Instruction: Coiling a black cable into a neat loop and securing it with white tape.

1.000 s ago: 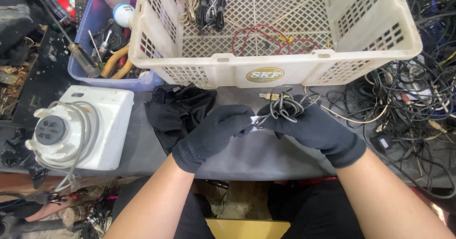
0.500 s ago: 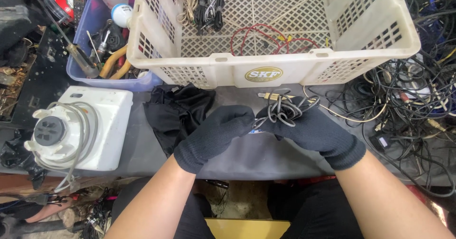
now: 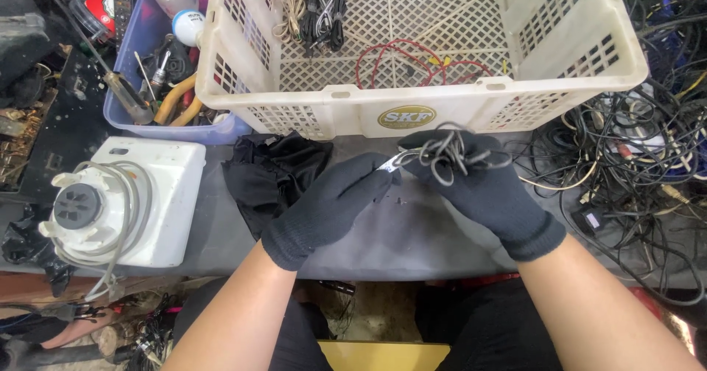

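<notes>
Head view, frame centre: your gloved right hand [image 3: 490,187] grips a coiled dark cable bundle [image 3: 448,152]; your left hand [image 3: 331,205] pinches its loose end below the white basket [image 3: 412,113].

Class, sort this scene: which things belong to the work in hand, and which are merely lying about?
In use:
left gloved hand, pinching the cable's end
right gloved hand, gripping the bundle
coiled dark cable bundle

Lying about:
cream plastic lattice basket
white round-topped appliance
black crumpled cloth
tangled cable pile
</notes>
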